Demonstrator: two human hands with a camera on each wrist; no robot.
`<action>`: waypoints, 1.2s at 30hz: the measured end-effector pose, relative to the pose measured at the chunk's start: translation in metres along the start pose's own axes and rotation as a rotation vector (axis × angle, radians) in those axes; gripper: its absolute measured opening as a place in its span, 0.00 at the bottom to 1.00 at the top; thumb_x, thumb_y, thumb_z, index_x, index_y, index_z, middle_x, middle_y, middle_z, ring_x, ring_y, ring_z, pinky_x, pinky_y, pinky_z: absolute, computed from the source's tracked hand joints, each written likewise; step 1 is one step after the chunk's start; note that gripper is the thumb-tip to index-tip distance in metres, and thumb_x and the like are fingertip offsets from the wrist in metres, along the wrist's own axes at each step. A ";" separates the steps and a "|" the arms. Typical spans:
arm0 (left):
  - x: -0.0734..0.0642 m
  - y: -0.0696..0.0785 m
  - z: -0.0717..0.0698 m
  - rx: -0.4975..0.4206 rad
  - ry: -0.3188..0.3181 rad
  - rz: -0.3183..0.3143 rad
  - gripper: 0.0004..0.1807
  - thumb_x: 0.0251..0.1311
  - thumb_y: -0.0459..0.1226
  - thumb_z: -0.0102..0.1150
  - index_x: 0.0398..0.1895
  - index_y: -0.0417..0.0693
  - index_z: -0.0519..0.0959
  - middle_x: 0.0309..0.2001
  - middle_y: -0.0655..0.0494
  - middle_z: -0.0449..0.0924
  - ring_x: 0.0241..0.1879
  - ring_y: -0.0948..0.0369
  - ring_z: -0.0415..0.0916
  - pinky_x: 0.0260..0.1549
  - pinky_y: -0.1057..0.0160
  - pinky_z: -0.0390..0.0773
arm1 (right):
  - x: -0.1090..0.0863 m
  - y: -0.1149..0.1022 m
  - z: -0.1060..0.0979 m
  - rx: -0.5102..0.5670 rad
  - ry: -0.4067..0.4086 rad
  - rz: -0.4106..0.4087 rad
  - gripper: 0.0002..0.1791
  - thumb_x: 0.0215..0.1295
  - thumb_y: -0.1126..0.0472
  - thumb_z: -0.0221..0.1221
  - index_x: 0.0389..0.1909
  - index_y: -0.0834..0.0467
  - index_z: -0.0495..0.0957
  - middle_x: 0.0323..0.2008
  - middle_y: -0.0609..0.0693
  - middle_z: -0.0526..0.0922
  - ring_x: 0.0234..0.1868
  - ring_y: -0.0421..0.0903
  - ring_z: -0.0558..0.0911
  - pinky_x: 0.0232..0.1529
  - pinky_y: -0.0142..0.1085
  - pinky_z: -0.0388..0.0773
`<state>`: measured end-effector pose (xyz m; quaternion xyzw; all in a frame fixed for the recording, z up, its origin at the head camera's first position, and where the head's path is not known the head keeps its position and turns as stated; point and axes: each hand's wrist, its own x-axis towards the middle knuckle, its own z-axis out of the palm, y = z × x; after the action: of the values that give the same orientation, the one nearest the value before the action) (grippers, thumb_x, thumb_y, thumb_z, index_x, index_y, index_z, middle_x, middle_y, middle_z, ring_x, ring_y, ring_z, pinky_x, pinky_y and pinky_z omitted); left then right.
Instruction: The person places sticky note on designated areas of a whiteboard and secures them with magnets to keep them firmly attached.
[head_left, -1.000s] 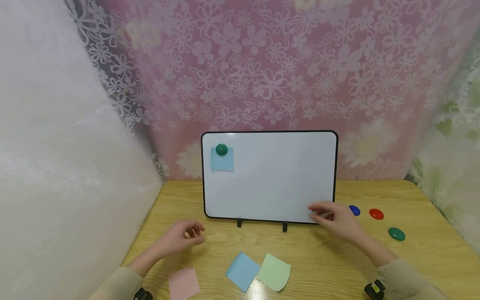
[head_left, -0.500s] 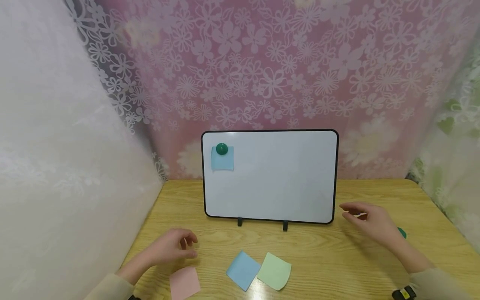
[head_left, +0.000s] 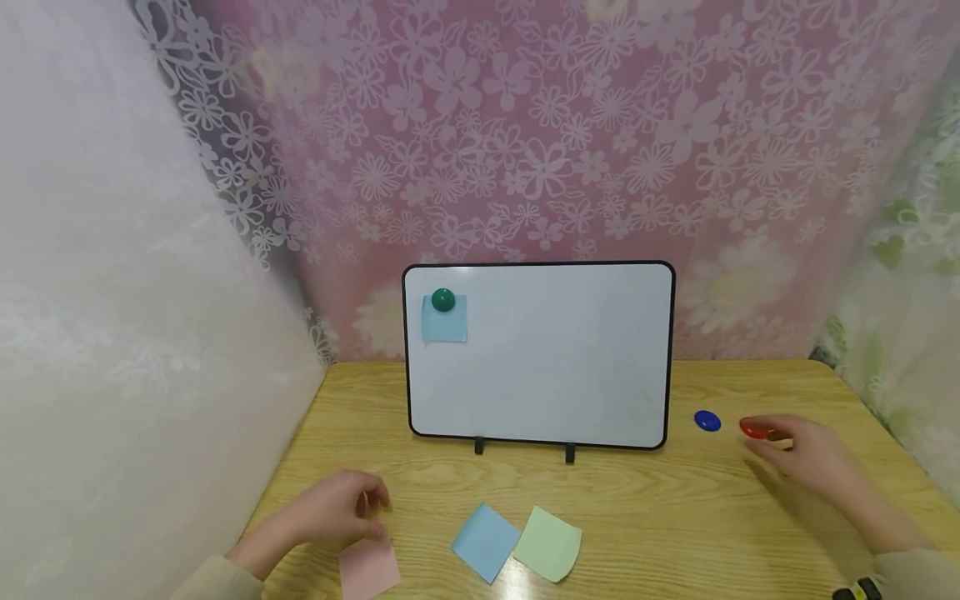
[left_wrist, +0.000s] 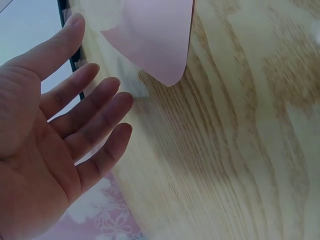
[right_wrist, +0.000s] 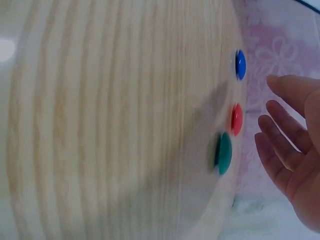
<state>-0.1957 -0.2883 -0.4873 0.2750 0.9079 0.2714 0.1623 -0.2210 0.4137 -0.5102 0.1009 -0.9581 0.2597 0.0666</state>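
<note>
My left hand (head_left: 333,510), fingers loosely bent and holding nothing, hovers at the upper edge of a pink sticky note (head_left: 370,568). The left wrist view shows its palm and spread fingers beside that pink note (left_wrist: 155,37). On the right, my right hand (head_left: 813,458) hangs above the table, its fingertips overlapping a red round magnet (head_left: 752,428) in the head view. From the right wrist, the fingers are apart from the red magnet (right_wrist: 237,120), with a blue magnet (right_wrist: 241,65) and a green magnet (right_wrist: 224,153) either side. My arm hides that green one in the head view.
A whiteboard (head_left: 540,367) stands on small black feet at the table's back. A green magnet (head_left: 443,300) pins a light blue note (head_left: 444,325) to its upper left. A blue note (head_left: 486,542) and a pale green note (head_left: 549,544) lie near the front.
My right hand has moved right, from before the whiteboard's lower right corner to the red magnet. My left hand has drifted left and nearer, toward the pink note.
</note>
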 end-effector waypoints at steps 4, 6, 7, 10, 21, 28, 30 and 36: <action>-0.002 0.002 0.002 -0.001 -0.024 -0.002 0.17 0.57 0.48 0.82 0.43 0.53 0.86 0.34 0.65 0.81 0.32 0.67 0.75 0.32 0.65 0.77 | -0.004 0.017 -0.011 -0.044 -0.081 0.077 0.27 0.74 0.51 0.69 0.60 0.68 0.83 0.57 0.75 0.82 0.50 0.71 0.84 0.39 0.59 0.85; -0.003 0.001 0.003 -0.013 -0.043 -0.004 0.17 0.57 0.48 0.82 0.43 0.53 0.86 0.34 0.65 0.81 0.32 0.67 0.75 0.32 0.65 0.77 | -0.006 0.026 -0.016 -0.059 -0.111 0.108 0.31 0.73 0.48 0.70 0.61 0.70 0.82 0.57 0.76 0.81 0.51 0.72 0.83 0.40 0.61 0.84; -0.003 0.001 0.003 -0.020 -0.052 -0.005 0.17 0.58 0.48 0.82 0.43 0.53 0.86 0.34 0.65 0.80 0.32 0.67 0.75 0.32 0.65 0.77 | -0.007 0.031 -0.017 -0.059 -0.133 0.122 0.33 0.73 0.46 0.70 0.62 0.71 0.81 0.57 0.77 0.80 0.51 0.73 0.83 0.41 0.62 0.83; -0.004 -0.002 0.005 -0.034 -0.069 0.007 0.17 0.57 0.48 0.82 0.42 0.54 0.86 0.32 0.65 0.80 0.32 0.67 0.75 0.33 0.65 0.77 | -0.009 0.040 -0.020 -0.070 -0.164 0.160 0.37 0.71 0.45 0.71 0.62 0.74 0.79 0.55 0.78 0.80 0.50 0.73 0.83 0.42 0.61 0.84; -0.006 0.002 0.008 -0.001 -0.080 0.034 0.18 0.51 0.45 0.86 0.38 0.52 0.85 0.28 0.65 0.77 0.28 0.72 0.71 0.31 0.67 0.76 | -0.011 0.045 -0.022 -0.088 -0.278 0.216 0.38 0.67 0.44 0.73 0.58 0.75 0.79 0.49 0.73 0.84 0.44 0.67 0.85 0.41 0.57 0.85; -0.006 0.006 0.009 0.034 -0.095 0.011 0.18 0.46 0.37 0.86 0.36 0.53 0.84 0.28 0.66 0.77 0.28 0.72 0.70 0.30 0.67 0.76 | -0.009 0.046 -0.022 -0.081 -0.308 0.209 0.35 0.66 0.46 0.74 0.56 0.75 0.80 0.45 0.68 0.85 0.42 0.64 0.85 0.40 0.55 0.85; -0.005 0.004 0.010 0.051 -0.093 0.006 0.18 0.44 0.35 0.85 0.35 0.54 0.83 0.28 0.67 0.76 0.27 0.72 0.70 0.29 0.67 0.75 | -0.009 0.046 -0.023 -0.080 -0.310 0.208 0.34 0.66 0.47 0.74 0.54 0.75 0.81 0.44 0.66 0.86 0.42 0.63 0.85 0.40 0.55 0.85; -0.005 0.000 0.015 0.095 -0.083 -0.007 0.19 0.40 0.32 0.83 0.29 0.57 0.80 0.25 0.68 0.74 0.25 0.73 0.68 0.26 0.68 0.73 | -0.008 0.045 -0.024 -0.090 -0.316 0.211 0.32 0.64 0.48 0.76 0.51 0.73 0.82 0.42 0.61 0.87 0.41 0.60 0.86 0.40 0.55 0.85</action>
<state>-0.1850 -0.2850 -0.4981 0.2900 0.9133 0.2160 0.1875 -0.2217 0.4651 -0.5123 0.0365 -0.9725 0.2032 -0.1077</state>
